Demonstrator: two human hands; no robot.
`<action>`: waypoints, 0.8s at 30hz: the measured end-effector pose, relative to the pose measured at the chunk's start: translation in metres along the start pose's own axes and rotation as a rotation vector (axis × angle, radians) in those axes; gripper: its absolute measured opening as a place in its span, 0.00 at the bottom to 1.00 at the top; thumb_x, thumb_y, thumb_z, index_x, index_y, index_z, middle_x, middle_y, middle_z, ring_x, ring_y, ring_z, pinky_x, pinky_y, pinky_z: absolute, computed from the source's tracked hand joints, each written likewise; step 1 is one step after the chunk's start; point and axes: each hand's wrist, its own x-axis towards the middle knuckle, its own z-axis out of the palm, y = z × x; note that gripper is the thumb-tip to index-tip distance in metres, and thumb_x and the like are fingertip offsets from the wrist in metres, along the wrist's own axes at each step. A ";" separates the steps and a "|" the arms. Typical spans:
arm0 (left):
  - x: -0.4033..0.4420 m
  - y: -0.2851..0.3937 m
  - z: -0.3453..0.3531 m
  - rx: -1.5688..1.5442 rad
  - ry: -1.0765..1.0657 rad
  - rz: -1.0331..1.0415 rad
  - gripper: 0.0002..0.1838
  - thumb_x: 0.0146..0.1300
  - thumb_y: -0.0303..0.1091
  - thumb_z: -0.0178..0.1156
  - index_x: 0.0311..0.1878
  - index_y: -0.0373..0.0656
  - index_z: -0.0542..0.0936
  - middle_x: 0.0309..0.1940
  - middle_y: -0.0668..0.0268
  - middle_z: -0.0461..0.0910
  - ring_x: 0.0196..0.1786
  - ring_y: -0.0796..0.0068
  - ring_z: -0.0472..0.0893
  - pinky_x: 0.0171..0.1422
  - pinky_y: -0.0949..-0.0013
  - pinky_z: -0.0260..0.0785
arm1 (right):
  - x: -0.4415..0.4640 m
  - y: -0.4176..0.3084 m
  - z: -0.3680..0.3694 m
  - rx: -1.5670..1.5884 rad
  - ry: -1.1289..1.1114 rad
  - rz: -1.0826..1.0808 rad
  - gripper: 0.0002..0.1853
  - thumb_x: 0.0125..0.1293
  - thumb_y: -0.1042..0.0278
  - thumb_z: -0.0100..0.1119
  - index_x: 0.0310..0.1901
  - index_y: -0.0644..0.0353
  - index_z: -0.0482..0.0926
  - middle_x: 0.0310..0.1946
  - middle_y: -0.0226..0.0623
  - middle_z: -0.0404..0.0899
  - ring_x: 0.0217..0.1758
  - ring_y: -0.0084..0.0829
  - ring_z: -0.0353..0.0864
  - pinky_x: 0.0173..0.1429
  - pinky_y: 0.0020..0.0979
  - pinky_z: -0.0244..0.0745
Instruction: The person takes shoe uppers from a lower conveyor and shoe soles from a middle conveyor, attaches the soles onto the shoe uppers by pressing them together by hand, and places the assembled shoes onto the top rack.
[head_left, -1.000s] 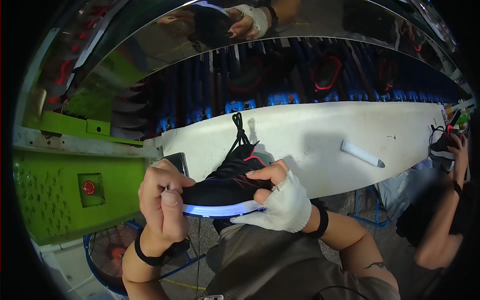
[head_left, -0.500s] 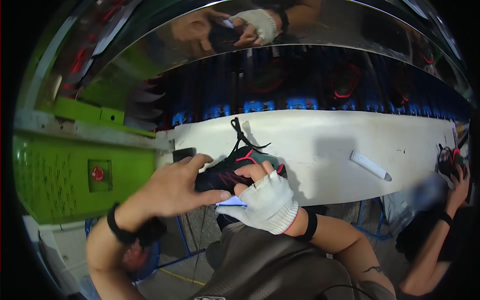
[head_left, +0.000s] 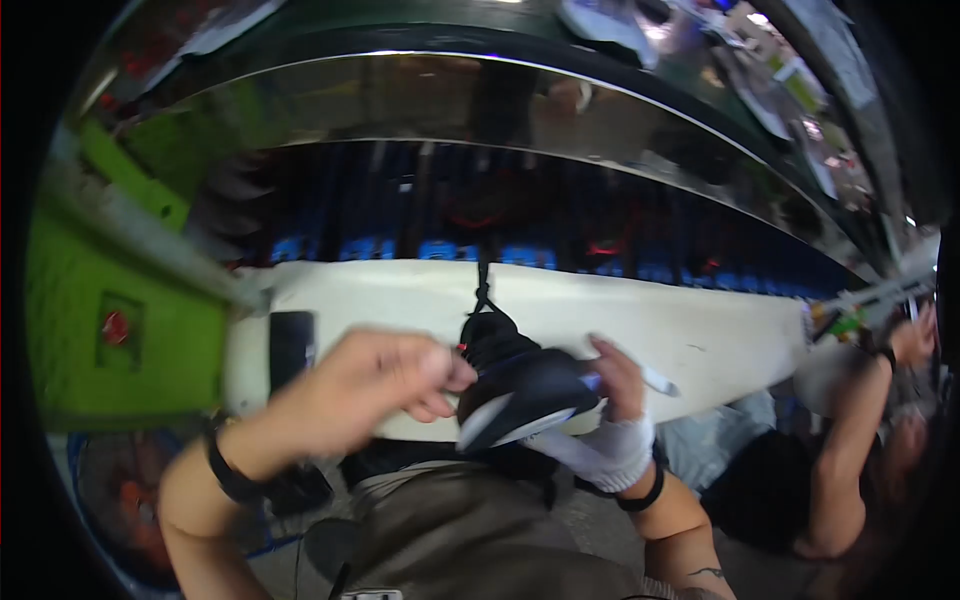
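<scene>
A dark sneaker (head_left: 525, 395) with black laces (head_left: 484, 295) is held up over the near edge of the white worktop (head_left: 380, 290), its pale sole edge tilted towards me. My right hand (head_left: 615, 400), in a white fingerless glove, grips the shoe from its right side and below. At the shoe's left side is my left hand (head_left: 400, 375), bare and blurred, its fingers curled together. Whatever those fingers may pinch is too smeared to make out.
A white marker-like tube (head_left: 660, 383) lies on the worktop, right of the shoe. A dark flat object (head_left: 292, 345) sits at the left end. Beyond runs a dark channel with blue fixtures (head_left: 440, 250). A green machine panel (head_left: 150, 340) stands left; another person's arm (head_left: 850, 460) is at right.
The shoe has turned and tilted, so its sole edge now shows. My right hand has moved to its right side, and my left hand's spread fingers have curled in. The view has shifted.
</scene>
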 end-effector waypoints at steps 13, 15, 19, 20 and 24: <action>0.055 -0.057 0.082 0.691 0.431 0.547 0.29 0.52 0.37 0.82 0.52 0.40 0.76 0.46 0.54 0.75 0.47 0.49 0.79 0.51 0.51 0.74 | 0.093 -0.058 -0.069 -0.809 -0.516 0.044 0.46 0.42 0.24 0.79 0.43 0.64 0.76 0.32 0.48 0.80 0.35 0.51 0.86 0.41 0.46 0.81; 0.061 -0.060 0.074 0.559 0.409 0.568 0.26 0.49 0.39 0.84 0.38 0.47 0.72 0.35 0.65 0.73 0.36 0.58 0.80 0.38 0.52 0.72 | 0.104 -0.055 -0.068 -0.822 -0.557 -0.029 0.47 0.43 0.21 0.77 0.45 0.63 0.77 0.30 0.48 0.80 0.34 0.51 0.85 0.38 0.46 0.80; 0.067 -0.078 0.057 0.580 0.457 0.588 0.30 0.44 0.47 0.86 0.40 0.47 0.75 0.39 0.64 0.74 0.40 0.58 0.79 0.44 0.55 0.73 | 0.116 -0.049 -0.063 -0.785 -0.580 -0.190 0.44 0.45 0.21 0.75 0.42 0.60 0.79 0.27 0.43 0.78 0.30 0.49 0.83 0.36 0.44 0.78; 0.074 -0.082 0.052 0.580 0.457 0.582 0.30 0.44 0.47 0.86 0.40 0.47 0.75 0.39 0.64 0.74 0.40 0.58 0.79 0.44 0.55 0.73 | 0.116 -0.044 -0.061 -0.740 -0.540 -0.245 0.42 0.46 0.22 0.75 0.39 0.59 0.79 0.26 0.42 0.77 0.30 0.48 0.82 0.36 0.45 0.77; 0.102 -0.098 0.044 0.545 0.504 0.736 0.43 0.35 0.60 0.87 0.49 0.44 0.77 0.47 0.61 0.72 0.53 0.55 0.75 0.58 0.52 0.72 | 0.120 -0.046 -0.055 -0.727 -0.507 -0.314 0.37 0.49 0.25 0.75 0.35 0.58 0.80 0.23 0.40 0.76 0.29 0.46 0.83 0.36 0.44 0.77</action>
